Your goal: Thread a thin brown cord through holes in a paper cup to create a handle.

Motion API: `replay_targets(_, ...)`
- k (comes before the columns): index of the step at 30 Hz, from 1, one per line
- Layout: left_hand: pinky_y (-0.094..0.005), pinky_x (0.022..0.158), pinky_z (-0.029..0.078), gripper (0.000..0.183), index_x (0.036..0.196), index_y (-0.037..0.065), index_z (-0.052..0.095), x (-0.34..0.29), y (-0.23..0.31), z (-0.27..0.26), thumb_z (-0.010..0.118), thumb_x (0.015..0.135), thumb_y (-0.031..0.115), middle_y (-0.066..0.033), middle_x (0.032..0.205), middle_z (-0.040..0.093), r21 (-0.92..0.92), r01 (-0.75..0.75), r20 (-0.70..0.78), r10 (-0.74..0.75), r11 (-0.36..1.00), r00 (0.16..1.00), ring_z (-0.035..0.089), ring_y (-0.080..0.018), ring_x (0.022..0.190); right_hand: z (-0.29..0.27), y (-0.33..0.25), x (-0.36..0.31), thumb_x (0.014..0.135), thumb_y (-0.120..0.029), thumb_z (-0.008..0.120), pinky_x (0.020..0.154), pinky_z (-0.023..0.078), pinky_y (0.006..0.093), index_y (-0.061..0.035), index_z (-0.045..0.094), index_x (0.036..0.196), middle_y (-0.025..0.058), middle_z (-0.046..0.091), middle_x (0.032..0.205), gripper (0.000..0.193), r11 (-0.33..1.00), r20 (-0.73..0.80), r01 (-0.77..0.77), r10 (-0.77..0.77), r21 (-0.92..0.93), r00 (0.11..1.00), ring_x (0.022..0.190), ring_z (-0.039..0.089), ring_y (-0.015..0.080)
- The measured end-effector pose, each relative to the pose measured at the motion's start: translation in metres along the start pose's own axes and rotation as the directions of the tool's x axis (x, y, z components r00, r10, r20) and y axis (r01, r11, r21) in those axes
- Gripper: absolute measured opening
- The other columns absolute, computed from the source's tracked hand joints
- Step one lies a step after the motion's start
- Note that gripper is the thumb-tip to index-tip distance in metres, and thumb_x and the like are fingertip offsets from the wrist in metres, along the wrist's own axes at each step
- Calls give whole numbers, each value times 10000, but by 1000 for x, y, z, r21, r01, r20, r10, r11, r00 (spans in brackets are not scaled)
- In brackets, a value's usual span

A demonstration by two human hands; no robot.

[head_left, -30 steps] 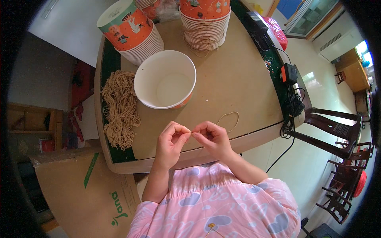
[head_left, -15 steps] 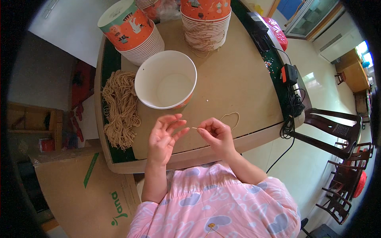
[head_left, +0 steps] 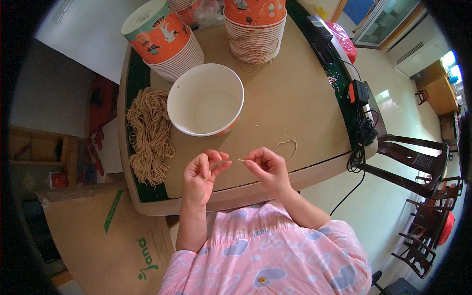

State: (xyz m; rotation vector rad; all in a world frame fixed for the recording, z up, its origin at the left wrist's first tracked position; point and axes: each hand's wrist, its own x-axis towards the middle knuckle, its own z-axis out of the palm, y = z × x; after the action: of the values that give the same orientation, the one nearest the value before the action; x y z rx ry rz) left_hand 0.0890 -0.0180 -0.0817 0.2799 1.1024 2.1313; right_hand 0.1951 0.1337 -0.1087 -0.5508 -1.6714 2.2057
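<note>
My right hand (head_left: 271, 173) pinches a thin beige cord (head_left: 295, 145) between thumb and forefinger. A short end of it sticks out to the left, while the rest loops onto the table behind the hand. Facing that tip across a small gap is my left hand (head_left: 199, 178), its fingers bent, thumb and forefinger slightly apart, with nothing visible between them. Just beyond my hands stands a white paper bucket (head_left: 178, 110), open end up, with a small hole near its rim. A hank of beige cord (head_left: 150, 135) lies left of the bucket.
Behind the bucket, a stack of orange-printed paper buckets (head_left: 162, 42) leans at the left. Another stack (head_left: 253, 37), with cords hanging round it, stands farther right. A black adapter (head_left: 359, 92) and cables lie along the right table edge. A cardboard box (head_left: 105, 236) sits at lower left.
My left hand's fingers have curled in, and thumb and forefinger have drawn closer together. My right hand stays nearly in place with the cord.
</note>
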Motion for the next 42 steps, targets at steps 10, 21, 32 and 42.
replay_targets(10, -445, 933, 499, 295, 616, 82, 405, -1, 1, 4, 415, 804, -146, -86, 876, 561, -5, 17, -28, -17, 1000, 999, 578, -261, 1039, -3, -4, 3, 881, -50, 635, 509, 297, 157, -29, 578, 865, -76, 506, 696, 63, 999, 11, -33, 33, -18, 999, 604, 414, -16)
replay_targets(21, -356, 850, 485, 265, 581, 67, 393, 37, 44, 41, 369, 715, -160, -41, 674, 469, 520, -328, 149, 294, 789, 944, 583, -205, 834, -5, -16, 54, 876, -89, 648, 498, 293, 179, -15, 596, 844, -89, 459, 640, 95, 996, -103, 83, -78, 43, 992, 573, 380, 1)
replay_targets(32, -295, 783, 503, 218, 1030, -34, 637, 110, 61, 52, 586, 819, -17, -119, 955, 635, 966, -172, 205, -168, 192, 964, 646, -190, 865, -5, -4, 77, 864, -81, 660, 465, 243, 190, -25, 595, 849, -94, 413, 581, 88, 983, -129, 162, -172, -89, 977, 526, 325, -6)
replay_targets(42, -290, 750, 506, 196, 992, -41, 647, 109, 59, 60, 619, 800, -12, -116, 908, 643, 974, -188, 207, -151, 129, 967, 650, -193, 837, 0, -5, 81, 861, -68, 651, 468, 254, 202, -17, 605, 866, -86, 388, 586, 68, 982, -102, 182, -187, -57, 977, 527, 319, 8)
